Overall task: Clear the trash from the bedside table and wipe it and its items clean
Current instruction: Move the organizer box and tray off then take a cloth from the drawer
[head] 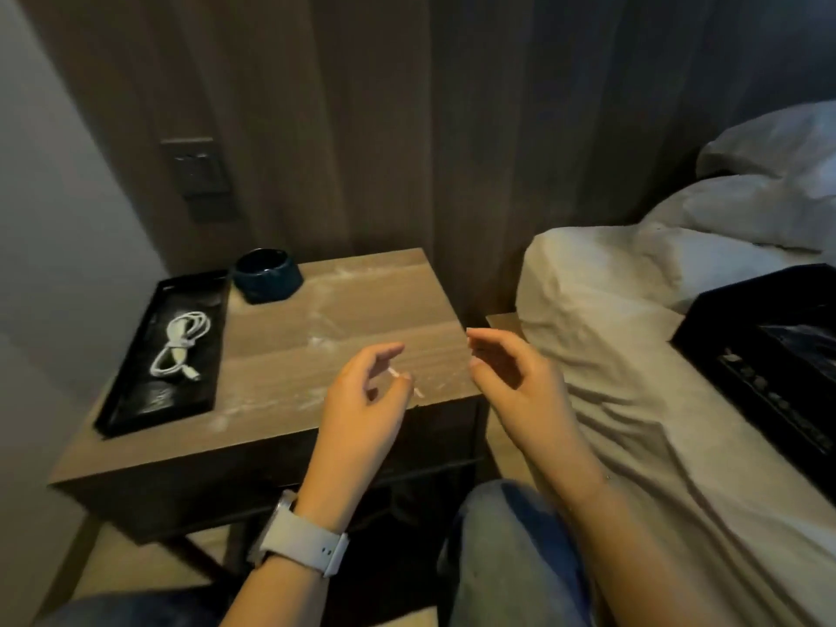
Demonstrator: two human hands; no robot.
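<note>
— Two hands over the bedside table (280,355)'s near right corner?
— Yes. Left hand (362,400) pinches a small white scrap (394,372); right hand (506,368) hangs loosely curled, holding nothing.
— And on top?
— Black tray (135,400) with a coiled white cable (181,346) at left, dark bowl (267,276) behind — pale smears between.
</note>
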